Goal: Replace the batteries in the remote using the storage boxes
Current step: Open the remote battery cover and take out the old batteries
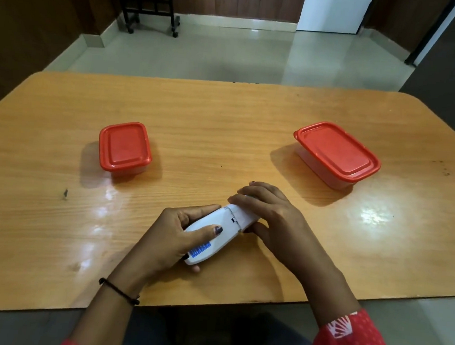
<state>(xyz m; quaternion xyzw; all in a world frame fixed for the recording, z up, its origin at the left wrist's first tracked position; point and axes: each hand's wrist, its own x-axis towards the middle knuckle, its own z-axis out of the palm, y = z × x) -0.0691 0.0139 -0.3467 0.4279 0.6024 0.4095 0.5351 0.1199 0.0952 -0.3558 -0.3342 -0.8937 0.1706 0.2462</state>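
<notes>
Both hands hold the white remote (217, 232) back side up, low over the table (225, 117). The left hand (172, 238) is closed round its near end, thumb pressed on the back. The right hand (269, 216) clasps the far end, fingers laid over the battery cover. Beyond the grip to the left sits a small red-lidded box (125, 148), lid on; to the right, farther off, a larger box (336, 155), also lidded.

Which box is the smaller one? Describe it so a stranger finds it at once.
On the wooden table, look beyond the left hand toward the left side. The smaller box sits there, red-lidded and shut. The larger box, across on the right, is longer and set askew.
</notes>
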